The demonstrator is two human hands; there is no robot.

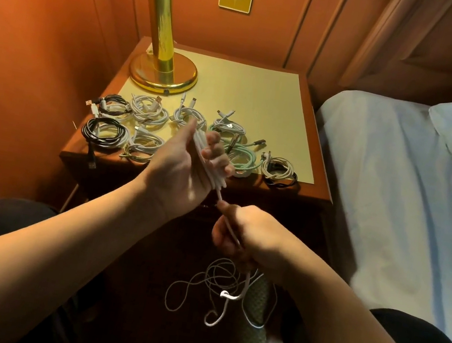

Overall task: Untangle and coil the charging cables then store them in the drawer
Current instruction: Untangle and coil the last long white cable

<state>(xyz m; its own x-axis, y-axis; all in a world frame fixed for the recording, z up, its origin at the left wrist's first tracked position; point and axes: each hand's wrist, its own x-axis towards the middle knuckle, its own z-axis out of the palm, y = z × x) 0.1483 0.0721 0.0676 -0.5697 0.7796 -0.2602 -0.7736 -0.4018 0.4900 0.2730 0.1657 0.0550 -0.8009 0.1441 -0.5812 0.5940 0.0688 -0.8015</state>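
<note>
Coiled cables cover the front of a nightstand (291, 92) beside a bed (398, 170), a sign that most of the winding is done. From the left: two black-and-white coils (106, 130), white coils (149, 112) beneath a brass lamp (163, 71), then green coils (239, 155), and a beige-and-black coil (277, 171) at the right front corner.

Above the front edge, the left hand (187, 162) is raised palm up, its fingers curled round several loops of a white cable (208, 165) being wound. The cable runs down taut to the right hand (250, 235), which pinches it between thumb and fingers and feeds it upward. Below that hand, a loose tangle (222, 293) of thin white cord hangs between the person's knees, still to be sorted; how many cables it holds cannot be told.

By this evidence the coiling is near its end, with the cable in hand unfinished and the tangle waiting. Storage looks not yet begun: every finished coil lies on top, and no drawer shows clearly in the dark front of the nightstand.
</note>
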